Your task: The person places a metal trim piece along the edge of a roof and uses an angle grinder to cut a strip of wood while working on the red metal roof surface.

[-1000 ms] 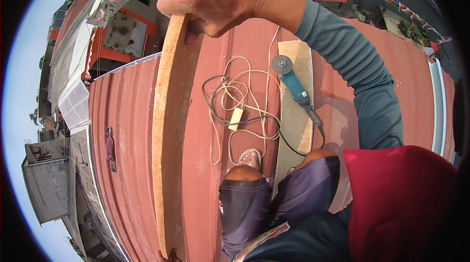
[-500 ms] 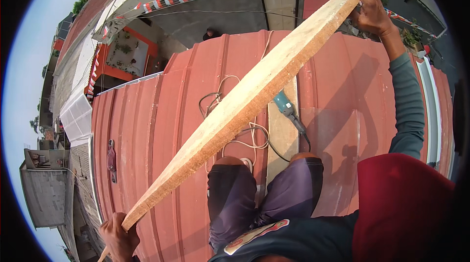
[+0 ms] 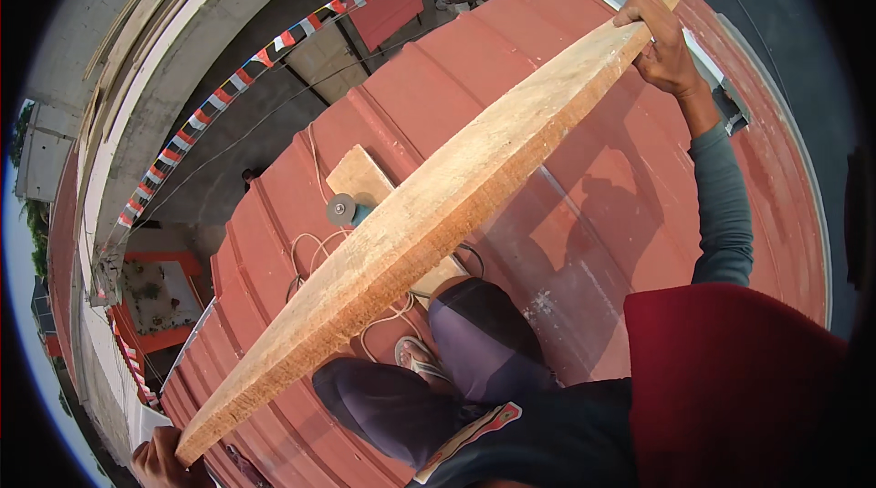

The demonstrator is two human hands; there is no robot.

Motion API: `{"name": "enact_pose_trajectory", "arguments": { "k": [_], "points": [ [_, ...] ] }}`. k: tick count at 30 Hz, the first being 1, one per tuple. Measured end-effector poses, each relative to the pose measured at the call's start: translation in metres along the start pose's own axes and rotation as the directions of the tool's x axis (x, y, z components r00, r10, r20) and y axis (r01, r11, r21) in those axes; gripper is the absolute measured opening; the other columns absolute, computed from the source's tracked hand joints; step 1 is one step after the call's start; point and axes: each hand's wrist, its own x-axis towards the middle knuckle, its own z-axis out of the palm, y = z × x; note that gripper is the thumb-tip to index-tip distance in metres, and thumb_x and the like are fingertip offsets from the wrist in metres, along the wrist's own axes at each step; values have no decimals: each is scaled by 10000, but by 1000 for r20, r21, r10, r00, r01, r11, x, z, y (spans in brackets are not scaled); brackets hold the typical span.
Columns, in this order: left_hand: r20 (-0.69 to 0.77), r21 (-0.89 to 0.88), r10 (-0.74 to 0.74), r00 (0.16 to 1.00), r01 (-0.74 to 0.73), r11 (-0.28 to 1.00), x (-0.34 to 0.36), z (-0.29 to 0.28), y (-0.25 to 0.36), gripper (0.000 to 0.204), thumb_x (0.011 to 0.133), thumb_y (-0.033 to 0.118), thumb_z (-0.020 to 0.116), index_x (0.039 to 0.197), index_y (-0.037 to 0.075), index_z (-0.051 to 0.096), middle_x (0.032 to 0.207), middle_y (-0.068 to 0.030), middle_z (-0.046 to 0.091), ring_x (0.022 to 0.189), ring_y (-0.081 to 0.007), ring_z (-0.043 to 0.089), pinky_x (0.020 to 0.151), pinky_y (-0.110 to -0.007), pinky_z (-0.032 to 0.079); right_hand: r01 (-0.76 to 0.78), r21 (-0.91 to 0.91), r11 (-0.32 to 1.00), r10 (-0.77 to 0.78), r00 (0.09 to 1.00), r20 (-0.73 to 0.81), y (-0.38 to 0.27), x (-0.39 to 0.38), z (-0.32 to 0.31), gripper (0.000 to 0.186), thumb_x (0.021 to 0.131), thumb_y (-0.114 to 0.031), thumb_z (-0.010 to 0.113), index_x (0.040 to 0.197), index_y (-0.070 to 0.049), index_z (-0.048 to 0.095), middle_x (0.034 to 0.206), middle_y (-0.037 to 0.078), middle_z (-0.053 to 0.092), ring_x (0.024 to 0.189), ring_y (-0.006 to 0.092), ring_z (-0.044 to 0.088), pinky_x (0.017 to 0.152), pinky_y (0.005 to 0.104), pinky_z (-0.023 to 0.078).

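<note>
A long, pale wooden plank (image 3: 438, 205) with a rough sawn edge slants across the view, held up over my knees. My left hand (image 3: 161, 461) is closed round its lower left end, partly cut off by the dark rim. At the upper right, my right hand (image 3: 664, 48) wraps its fingers round the other end, with the tip sticking out past them. Behind the plank, partly hidden by it, an angle grinder (image 3: 344, 211) with a round disc lies on a second wooden board (image 3: 363, 176).
I squat on a red ribbed metal roof (image 3: 593, 242). A pale cord (image 3: 315, 251) loops near my sandalled foot (image 3: 418, 358). A white metal channel (image 3: 707, 68) lies at the right. Red and white bunting (image 3: 219, 103) hangs beyond the roof's far edge, above a drop.
My view has turned to the right, so the roof and grinder appear shifted left and rotated. Both hands keep hold of the plank, which now slants less steeply. The grinder's disc has come into sight.
</note>
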Motion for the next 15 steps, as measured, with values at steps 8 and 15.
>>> {"name": "enact_pose_trajectory", "arguments": {
  "k": [8, 15],
  "points": [
    [-36, 99, 274, 961, -269, 958, 131, -8, 55, 211, 719, 128, 681, 826, 56, 514, 689, -117, 556, 657, -368, 562, 664, -435, 401, -397, -257, 881, 417, 908, 29, -58, -173, -130, 225, 695, -104, 661, 852, -32, 516, 794, 116, 512, 767, 322, 513, 698, 382, 399],
    [-128, 139, 688, 714, -674, 726, 232, 10, 138, 286, 604, 59, 665, 824, 64, 482, 667, -77, 522, 571, -282, 543, 583, -388, 405, -715, -396, 576, 752, 654, -86, -150, -324, -203, 308, 692, -146, 710, 883, -12, 508, 850, 145, 535, 838, 346, 523, 770, 410, 418]
  ]
}}
